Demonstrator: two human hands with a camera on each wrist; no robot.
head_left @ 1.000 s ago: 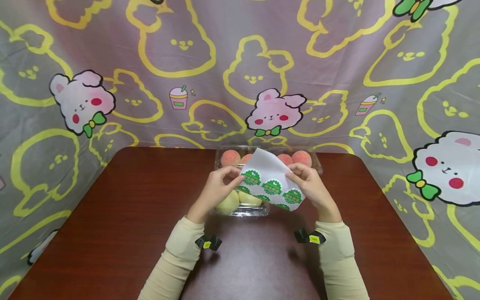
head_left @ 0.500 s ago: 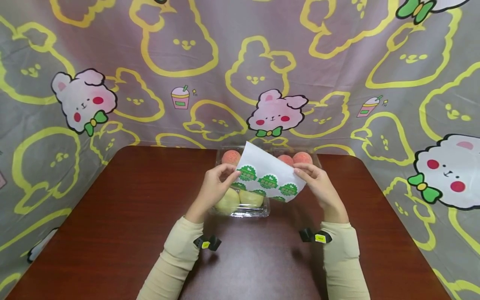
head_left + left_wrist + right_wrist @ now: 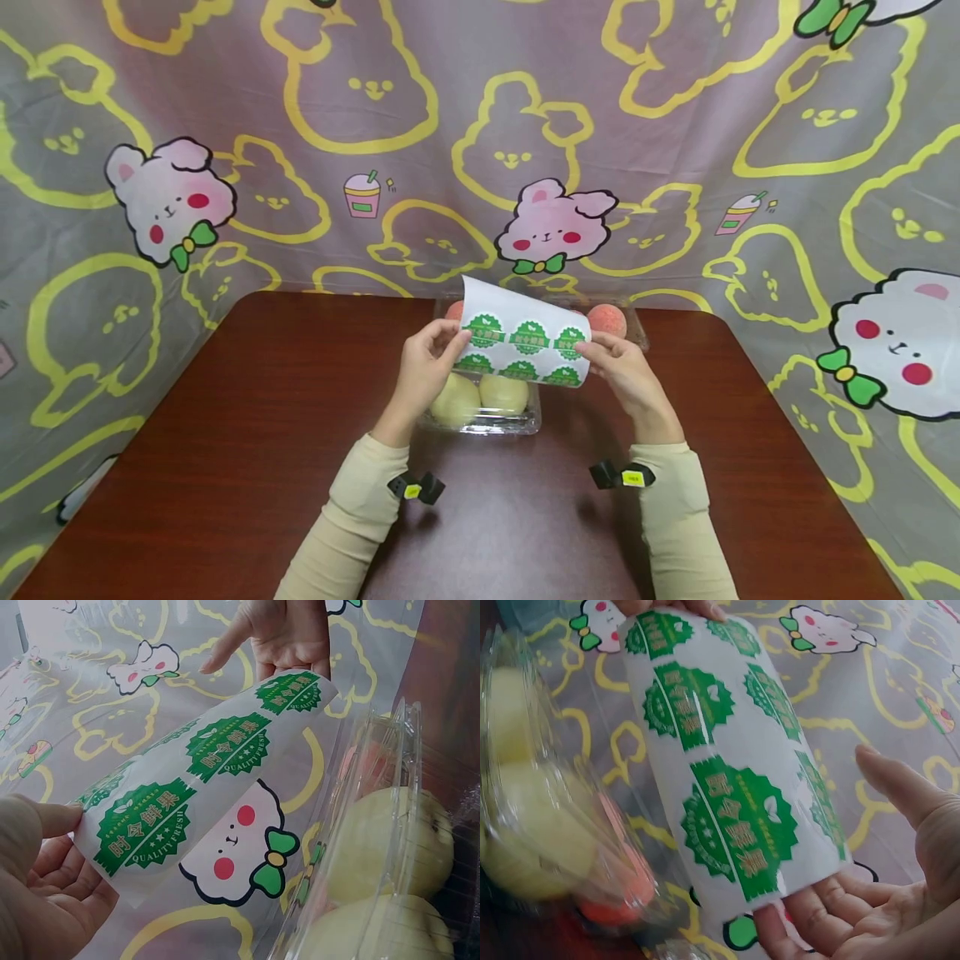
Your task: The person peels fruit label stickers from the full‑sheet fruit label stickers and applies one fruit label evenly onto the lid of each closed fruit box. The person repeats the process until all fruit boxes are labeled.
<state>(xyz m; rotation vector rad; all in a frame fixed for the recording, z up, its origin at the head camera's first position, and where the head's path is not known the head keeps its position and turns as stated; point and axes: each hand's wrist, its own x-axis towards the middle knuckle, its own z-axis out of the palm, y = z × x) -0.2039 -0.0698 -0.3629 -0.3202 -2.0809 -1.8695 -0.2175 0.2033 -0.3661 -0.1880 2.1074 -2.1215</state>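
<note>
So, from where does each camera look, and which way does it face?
Head: worn on the head, facing forward and down at the sticker sheet; shows left hand, right hand and both sleeves.
Left wrist: on that wrist, facing across the sticker sheet; left hand near, right hand beyond.
Right wrist: on that wrist, facing back across it; right hand near, left hand partly beyond.
Shared: both wrist views show the sticker sheet and yellow fruit.

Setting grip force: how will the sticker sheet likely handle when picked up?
Probably floppy: the sticker sheet curves in both wrist views. Likely light: it looks thin, and the left hand pinches just one edge. Perhaps slippery: its face looks glossy from the right wrist.
</note>
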